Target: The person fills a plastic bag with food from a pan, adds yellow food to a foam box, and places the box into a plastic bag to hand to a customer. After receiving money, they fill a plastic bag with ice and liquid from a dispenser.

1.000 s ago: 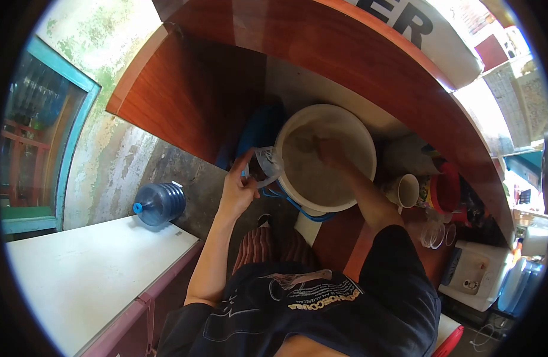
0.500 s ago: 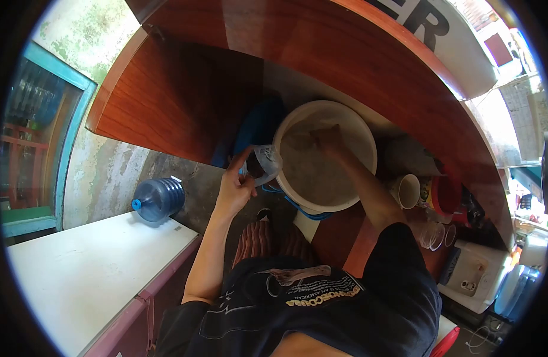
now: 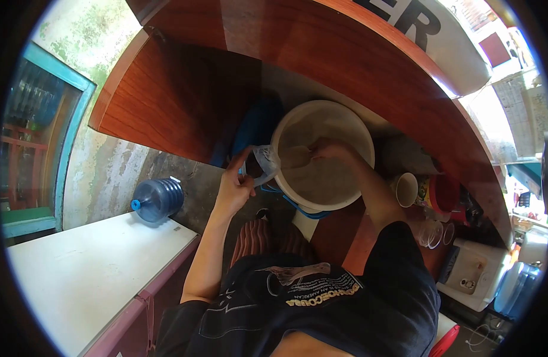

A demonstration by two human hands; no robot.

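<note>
A large off-white tub (image 3: pixel 364 128) stands in front of me with pale, cloudy contents. My right hand (image 3: pixel 332 149) is inside it, fingers closed on a pale scoop (image 3: pixel 295 156) that points left toward the near-left rim. The scoop's exact shape is blurred. At that rim my left hand (image 3: pixel 237 178) grips a clear plastic bag (image 3: pixel 267 162), thumb and fingers spreading its mouth beside the tub. Whatever lies in the bag cannot be made out. A blue rim or stand (image 3: pixel 309 211) shows under the tub.
A red-brown wooden counter (image 3: pixel 345 65) curves over the far side. To the left, a blue water jug (image 3: pixel 158 200) lies on a white-topped chest (image 3: pixel 95 268). Cream cup (image 3: pixel 406 189), red container (image 3: pixel 445 193), clear cups (image 3: pixel 431 234) and a sink (image 3: pixel 469 275) are on the right.
My right hand has come up from the tub's contents and turned leftward, bringing the scoop into sight near the bag. My left hand and the bag have stayed nearly still.
</note>
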